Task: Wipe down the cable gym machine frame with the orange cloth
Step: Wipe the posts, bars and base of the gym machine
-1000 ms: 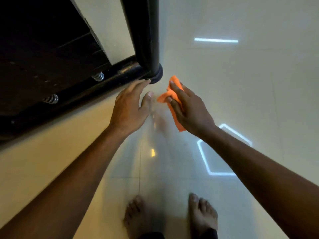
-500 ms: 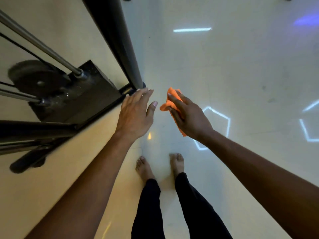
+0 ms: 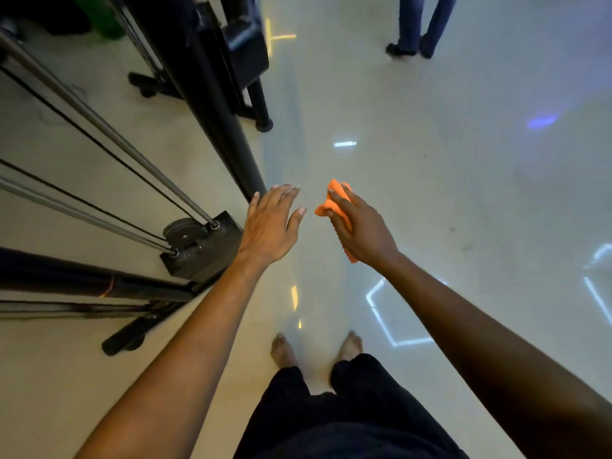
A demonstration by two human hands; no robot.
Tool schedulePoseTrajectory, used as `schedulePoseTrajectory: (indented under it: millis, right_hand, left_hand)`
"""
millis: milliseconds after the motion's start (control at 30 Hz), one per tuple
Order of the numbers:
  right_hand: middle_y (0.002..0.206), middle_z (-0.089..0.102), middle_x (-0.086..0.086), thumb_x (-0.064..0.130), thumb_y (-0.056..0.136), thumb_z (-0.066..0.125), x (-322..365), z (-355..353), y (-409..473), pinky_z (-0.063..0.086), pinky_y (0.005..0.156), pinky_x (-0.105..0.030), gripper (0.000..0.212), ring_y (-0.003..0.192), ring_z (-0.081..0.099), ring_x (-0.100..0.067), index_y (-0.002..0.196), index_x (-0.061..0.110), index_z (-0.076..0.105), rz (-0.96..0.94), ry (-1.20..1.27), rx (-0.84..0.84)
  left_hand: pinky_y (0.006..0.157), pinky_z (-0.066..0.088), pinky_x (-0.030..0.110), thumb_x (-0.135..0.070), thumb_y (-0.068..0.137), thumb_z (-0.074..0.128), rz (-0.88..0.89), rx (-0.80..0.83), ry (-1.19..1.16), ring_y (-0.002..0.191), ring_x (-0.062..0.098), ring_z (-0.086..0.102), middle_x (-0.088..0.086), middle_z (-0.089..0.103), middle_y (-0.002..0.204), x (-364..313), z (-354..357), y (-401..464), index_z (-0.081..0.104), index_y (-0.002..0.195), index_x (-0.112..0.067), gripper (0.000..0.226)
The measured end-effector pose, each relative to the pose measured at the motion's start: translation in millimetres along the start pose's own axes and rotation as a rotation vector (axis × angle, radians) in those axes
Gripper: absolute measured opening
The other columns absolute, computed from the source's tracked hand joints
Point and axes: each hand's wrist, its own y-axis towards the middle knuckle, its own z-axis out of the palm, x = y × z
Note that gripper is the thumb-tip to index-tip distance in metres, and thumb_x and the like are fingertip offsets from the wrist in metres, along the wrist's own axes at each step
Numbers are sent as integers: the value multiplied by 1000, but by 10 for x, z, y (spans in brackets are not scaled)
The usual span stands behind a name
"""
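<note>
The black upright post (image 3: 215,104) of the cable machine frame runs down from the top to the floor just left of my hands. My left hand (image 3: 270,223) is stretched out flat with straight fingers, its fingertips close beside the post's lower end, holding nothing. My right hand (image 3: 359,226) grips the bunched orange cloth (image 3: 334,202), which sticks out above my fingers and hangs below my palm. The cloth is apart from the post, over the bare floor. Chrome guide rods (image 3: 99,127) and a black cable end at a base block with a pulley (image 3: 198,243).
A second black machine (image 3: 243,54) stands behind the post. Another person's legs (image 3: 417,31) are at the top right. The glossy pale floor (image 3: 430,177) spreads out to the right. My bare feet (image 3: 314,351) stand below my hands. A low black foot bar (image 3: 132,332) lies at left.
The view has risen, as from a crouch to standing: the post's base dropped away and more of the machine and room show. Both hands stayed together, the cloth still gripped.
</note>
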Motion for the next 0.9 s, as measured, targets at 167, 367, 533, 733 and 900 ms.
schedulePoseTrajectory:
  millis: [167,367,533,733,900]
  right_hand:
    - [174,38,2,52,113,47,84,-572,128,44,122,-44,60,160,36,-21,168,31,36,-59,-13,-7]
    - [173,38,-2,50,113,50,205,-1140,521,40,123,-45,61,160,36,-26,169,29,36,-147,-43,-36]
    - [174,37,-1,52,112,50,340,-1422,1064,40,123,-46,63,159,38,-26,169,31,35,-222,-52,-25]
    - [174,37,0,50,113,51,607,-1643,1984,40,123,-45,61,157,39,-25,169,33,35,-335,-62,-47]
    - [173,39,-1,48,113,52,873,-1680,2713,42,120,-42,60,156,41,-23,169,32,35,-445,-105,-51]
  left_hand:
    - [132,14,54,-49,112,41,-12,-96,13,159,18,29,-6,42,166,-427,-271,38,43,160,-29,53]
    - [132,12,56,-50,112,42,-63,-248,16,161,18,24,-6,40,168,-696,-521,255,41,162,-29,54]
    - [133,10,55,-48,112,45,-93,-371,25,163,19,21,-5,38,169,-722,-794,497,42,161,-30,52]
    - [134,6,54,-46,112,48,-129,-547,99,165,18,12,-4,30,174,-480,-1143,1024,45,161,-26,53]
    - [133,3,58,-41,111,52,-136,-686,260,167,25,4,5,20,178,-280,-1404,1548,47,160,-21,54]
